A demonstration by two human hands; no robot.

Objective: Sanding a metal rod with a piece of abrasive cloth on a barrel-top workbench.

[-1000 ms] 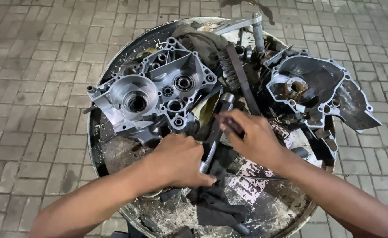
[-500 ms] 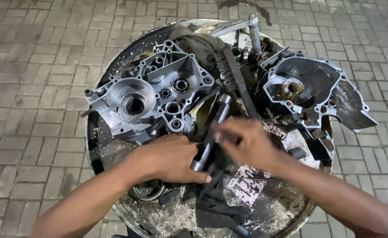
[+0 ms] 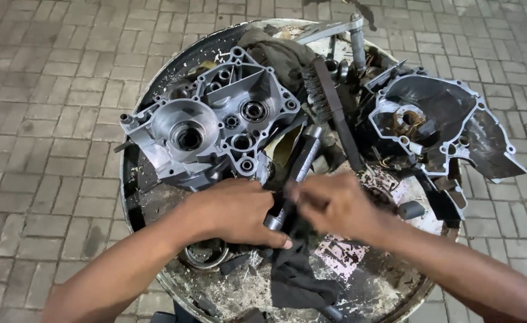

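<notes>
Just below the grey engine case (image 3: 209,131), the left hand (image 3: 239,210) wrapped closed around a steel shaft (image 3: 296,173); the blurred right hand (image 3: 335,203) pinched it too. Greasy metal might have slipped from that grip and struck the case.

Left hand (image 3: 236,210): yours, closed around the lower end of a metal shaft (image 3: 296,173).
Right hand (image 3: 335,206): blurred, touching the shaft's middle.
Shaft: tilted, upper end beside the silver engine case (image 3: 206,128).
Right side: dark engine cover (image 3: 443,125).
Underneath: round greasy metal tray (image 3: 155,84), dark rag (image 3: 296,275).
</notes>
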